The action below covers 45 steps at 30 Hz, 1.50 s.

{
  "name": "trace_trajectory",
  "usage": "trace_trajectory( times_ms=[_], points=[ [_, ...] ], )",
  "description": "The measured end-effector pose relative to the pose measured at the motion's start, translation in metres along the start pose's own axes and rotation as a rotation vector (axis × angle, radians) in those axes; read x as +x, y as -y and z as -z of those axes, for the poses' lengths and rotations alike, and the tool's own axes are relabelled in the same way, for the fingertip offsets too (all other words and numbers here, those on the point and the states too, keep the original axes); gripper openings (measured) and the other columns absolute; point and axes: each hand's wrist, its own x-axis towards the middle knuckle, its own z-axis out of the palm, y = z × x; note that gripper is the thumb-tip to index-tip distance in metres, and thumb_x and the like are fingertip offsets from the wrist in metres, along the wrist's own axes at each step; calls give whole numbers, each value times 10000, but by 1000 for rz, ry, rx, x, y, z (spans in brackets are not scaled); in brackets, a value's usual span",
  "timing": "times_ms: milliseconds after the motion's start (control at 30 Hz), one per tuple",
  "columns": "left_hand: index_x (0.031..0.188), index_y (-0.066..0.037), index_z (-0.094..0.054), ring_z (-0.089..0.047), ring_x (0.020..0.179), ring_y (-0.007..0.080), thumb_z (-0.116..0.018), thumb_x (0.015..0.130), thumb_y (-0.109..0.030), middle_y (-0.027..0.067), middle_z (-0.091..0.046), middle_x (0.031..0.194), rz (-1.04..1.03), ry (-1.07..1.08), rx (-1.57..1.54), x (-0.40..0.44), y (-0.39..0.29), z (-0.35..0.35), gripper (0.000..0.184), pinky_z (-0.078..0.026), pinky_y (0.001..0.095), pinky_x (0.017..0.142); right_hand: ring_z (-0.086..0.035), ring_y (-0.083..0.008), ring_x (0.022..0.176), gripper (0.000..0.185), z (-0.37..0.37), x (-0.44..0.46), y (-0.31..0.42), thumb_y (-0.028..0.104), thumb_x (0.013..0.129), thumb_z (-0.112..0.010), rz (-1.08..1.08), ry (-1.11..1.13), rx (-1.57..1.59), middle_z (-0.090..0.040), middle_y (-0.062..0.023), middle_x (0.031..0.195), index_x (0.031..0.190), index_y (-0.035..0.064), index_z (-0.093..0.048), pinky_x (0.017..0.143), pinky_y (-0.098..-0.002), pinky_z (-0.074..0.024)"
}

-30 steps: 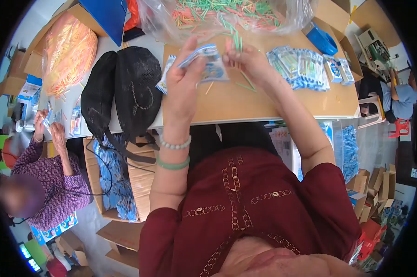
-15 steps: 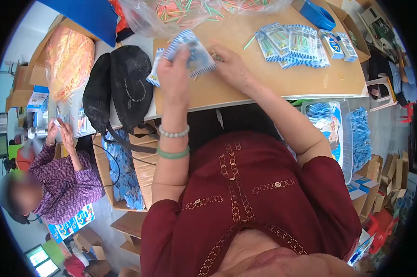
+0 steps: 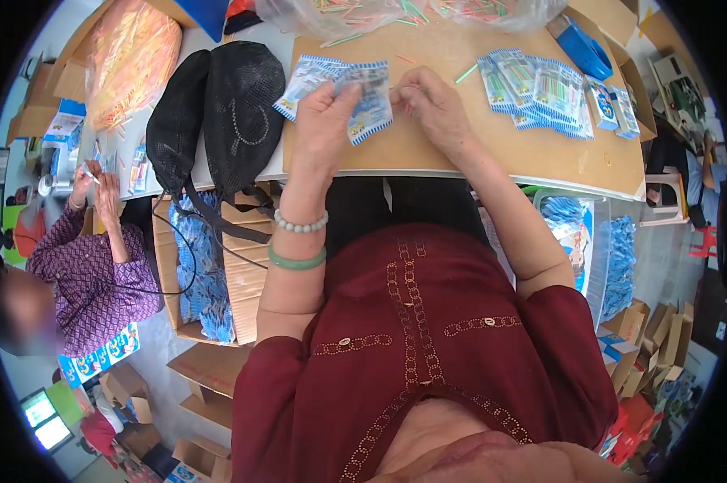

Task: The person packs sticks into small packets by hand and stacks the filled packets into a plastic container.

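My left hand [image 3: 329, 121] pinches a small clear packet [image 3: 371, 101] with blue-striped ends, holding it upright above the brown board [image 3: 428, 149]. Close to the packet's right edge, my right hand [image 3: 434, 111] has its fingers curled together; what sits in them, if anything, is too small to make out. Behind the left hand lie more packets [image 3: 311, 76] of the same kind. To the right, a fanned pile of filled packets [image 3: 532, 88] shows green and pink sticks inside. Loose coloured sticks [image 3: 466, 74] lie on the board.
Plastic bags of coloured sticks [image 3: 355, 16] stand at the back. A black mesh bag [image 3: 238, 113] lies to my left, a blue tape dispenser [image 3: 581, 48] and small boxes [image 3: 613, 109] to the right. A co-worker [image 3: 89, 274] sits at left. A tub [image 3: 569, 233] holds packets below.
The view has shifted, so the table appears lower and further right. The packet in my left hand has turned more upright. My right hand stays beside it, fingers still curled.
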Motion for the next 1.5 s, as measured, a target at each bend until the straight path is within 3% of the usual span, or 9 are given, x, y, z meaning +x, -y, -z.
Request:
trace_trajectory(
  times_ms=[133,200,400,533,633,867,1200,1500],
  points=[
    [782,6,-650,-518,663,23,-643,859,-56,-32,-609,736,-72,-14,75,-2,4,7,100,-422,195,591,-591,-136,826,155,14,3,14,192,970,-466,-7,-159,30,-635,-65,898,939,47,-514,755,-252,-460],
    [696,-3,-648,-471,619,10,-677,829,-55,-56,-569,653,-152,11,143,0,7,11,145,-376,194,543,-619,-189,882,185,26,7,31,221,973,-479,13,-200,205,-645,-89,912,922,46,-507,797,-283,-468],
    [688,-9,-651,-430,590,0,-705,787,-36,-68,-535,611,-179,68,330,-3,7,1,116,-334,202,503,-643,-283,950,207,18,19,84,242,977,-480,162,-200,551,-653,-131,905,922,43,-470,854,-351,-481],
    [722,-7,-667,-448,594,-2,-709,781,-46,-56,-566,626,-169,122,366,-10,2,-9,82,-358,196,502,-615,-180,806,212,-3,23,97,236,962,-486,335,-220,342,-639,-150,883,923,31,-452,769,-292,-488],
    [749,-1,-676,-467,596,1,-710,784,-59,-43,-589,641,-151,149,360,-12,-2,-11,76,-375,192,507,-647,-291,923,188,-12,26,82,230,982,-462,453,-160,398,-658,-148,893,944,48,-437,857,-382,-492],
    [802,4,-682,-498,576,27,-722,784,-99,-21,-610,659,-20,127,249,-13,-4,-13,112,-392,195,497,-650,-307,902,162,-15,13,73,217,984,-452,433,-190,397,-658,-168,889,960,60,-422,827,-389,-508],
    [779,-13,-686,-479,568,14,-720,786,-91,-37,-586,637,-68,141,319,-12,6,-12,85,-385,191,496,-661,-312,869,180,-7,5,78,240,984,-447,250,-251,533,-657,-185,894,952,62,-445,799,-387,-512],
    [806,-15,-689,-510,613,7,-718,792,-61,-44,-616,686,-25,150,294,-19,-3,-10,56,-401,181,537,-619,-319,1007,203,-1,1,65,268,975,-470,179,-164,444,-664,-168,913,929,71,-472,911,-405,-443]
  ],
)
